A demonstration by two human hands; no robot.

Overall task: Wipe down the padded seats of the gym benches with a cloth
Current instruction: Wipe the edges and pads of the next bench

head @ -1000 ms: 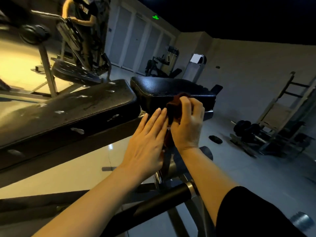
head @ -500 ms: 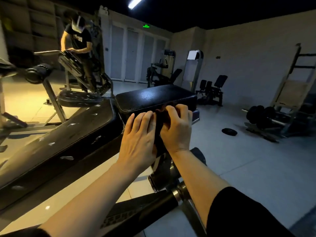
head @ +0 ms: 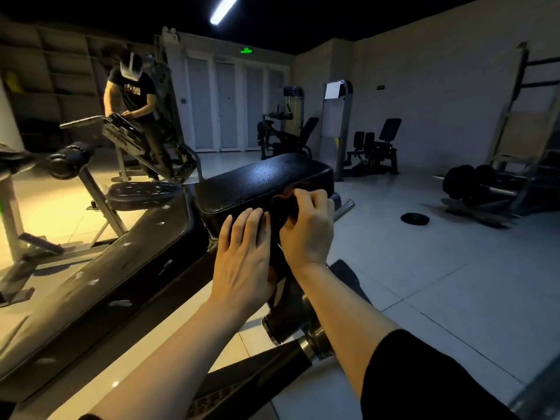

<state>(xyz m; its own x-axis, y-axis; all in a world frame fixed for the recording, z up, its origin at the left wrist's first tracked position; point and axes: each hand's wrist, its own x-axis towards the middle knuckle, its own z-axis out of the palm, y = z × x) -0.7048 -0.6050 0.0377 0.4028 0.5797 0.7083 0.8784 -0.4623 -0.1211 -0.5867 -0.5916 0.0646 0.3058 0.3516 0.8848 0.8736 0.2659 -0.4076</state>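
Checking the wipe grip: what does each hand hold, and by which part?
The right hand grips the bunched dark red cloth against the seat pad's near edge. The left hand holds nothing, fingers flat on the pad's side.

Bare floor lies open at three o'clock of the seat pad; the long backrest blocks nine o'clock.

Most of the dark red cloth is covered by the right hand, so only a crumpled edge shows at the near edge of the seat pad. The left hand hides the pad's near side beneath it. The long back pad runs off the left edge. The distant person bends over a machine; what their hands hold is too small to tell
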